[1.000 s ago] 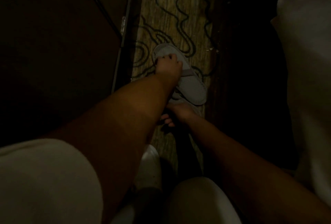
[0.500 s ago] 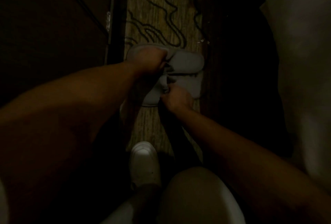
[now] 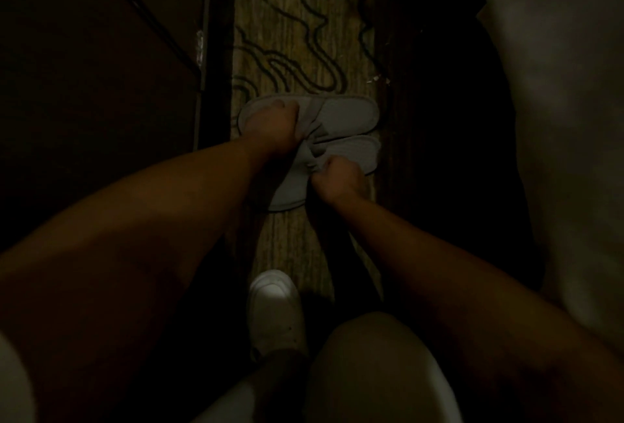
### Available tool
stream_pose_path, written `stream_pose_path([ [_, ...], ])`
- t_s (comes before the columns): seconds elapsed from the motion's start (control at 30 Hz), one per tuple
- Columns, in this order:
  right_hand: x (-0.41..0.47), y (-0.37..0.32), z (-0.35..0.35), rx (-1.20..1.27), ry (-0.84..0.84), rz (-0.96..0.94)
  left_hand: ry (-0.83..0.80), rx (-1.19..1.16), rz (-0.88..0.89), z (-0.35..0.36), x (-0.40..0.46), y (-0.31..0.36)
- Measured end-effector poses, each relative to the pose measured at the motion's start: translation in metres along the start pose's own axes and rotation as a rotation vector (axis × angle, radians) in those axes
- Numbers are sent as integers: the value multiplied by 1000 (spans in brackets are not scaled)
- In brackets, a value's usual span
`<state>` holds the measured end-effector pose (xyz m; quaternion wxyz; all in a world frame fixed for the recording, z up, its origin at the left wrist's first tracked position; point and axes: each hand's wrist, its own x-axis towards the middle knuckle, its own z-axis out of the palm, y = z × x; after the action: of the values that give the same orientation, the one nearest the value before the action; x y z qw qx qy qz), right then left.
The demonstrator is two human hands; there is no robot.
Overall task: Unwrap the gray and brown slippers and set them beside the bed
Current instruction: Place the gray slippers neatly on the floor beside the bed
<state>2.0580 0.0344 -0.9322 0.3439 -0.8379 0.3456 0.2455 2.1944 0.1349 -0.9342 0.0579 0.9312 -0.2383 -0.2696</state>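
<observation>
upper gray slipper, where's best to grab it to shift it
Probably by the strap band, from the near side: the upper gray slipper lies flat on the carpet, so the raised band gives fingers purchase. The left hand already grips there.

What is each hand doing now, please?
Left hand: closed on the far gray slipper.
Right hand: closed on the near gray slipper at its strap.

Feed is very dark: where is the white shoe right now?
In the head view, the white shoe sits low and centre on the patterned carpet, nearer the person than the gray slippers, between the two forearms.
</observation>
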Motion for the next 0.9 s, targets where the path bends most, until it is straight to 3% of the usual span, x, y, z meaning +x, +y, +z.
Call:
stream_pose_path([
  [0.2,6,11,1,32,14,41,53,-173,-233,0,-15,-36],
  [0.37,14,12,1,245,-11,104,57,-149,-267,4,-19,-30],
  [0.63,19,1,10,814,-99,318,35,-43,-227,-11,-8,-31],
  [0.9,20,-22,14,863,-176,345,35,121,-84,-18,-1,-35],
])
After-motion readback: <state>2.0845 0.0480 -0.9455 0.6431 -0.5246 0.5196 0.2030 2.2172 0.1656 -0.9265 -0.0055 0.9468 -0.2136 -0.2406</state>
